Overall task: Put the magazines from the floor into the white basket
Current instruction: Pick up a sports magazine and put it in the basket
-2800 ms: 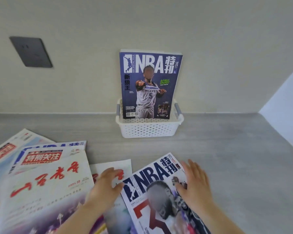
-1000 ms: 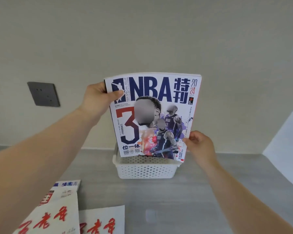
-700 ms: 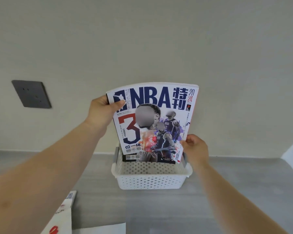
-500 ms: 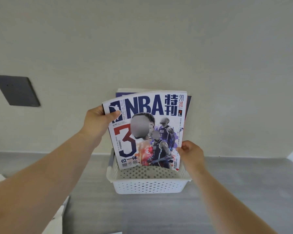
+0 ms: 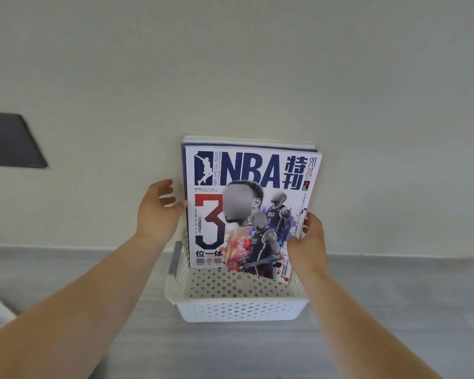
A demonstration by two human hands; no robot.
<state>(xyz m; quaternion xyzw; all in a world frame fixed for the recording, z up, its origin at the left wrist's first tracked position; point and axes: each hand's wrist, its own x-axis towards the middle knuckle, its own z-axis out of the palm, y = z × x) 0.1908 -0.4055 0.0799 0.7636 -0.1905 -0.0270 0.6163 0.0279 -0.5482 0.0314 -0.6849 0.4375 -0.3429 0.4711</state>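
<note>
In the head view, the NBA magazine (image 5: 246,170) is standing in the white basket (image 5: 238,307) and leaning on another magazine (image 5: 246,145). The right hand (image 5: 309,242) is pinching its right edge, while the left hand (image 5: 156,212) is spreading open beside its left edge. If it is let go carelessly, it is probably sliding forward, I think.

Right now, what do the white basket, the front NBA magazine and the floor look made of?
The white basket: moulded plastic, matte, going by the even round perforations and rolled rim. The NBA magazine: coated paper, probably a slight sheen; printed colour cover that flexes at its lower right corner. The floor: grey wood-look laminate or vinyl, matte; faint grain streaks, cannot tell which.
</note>
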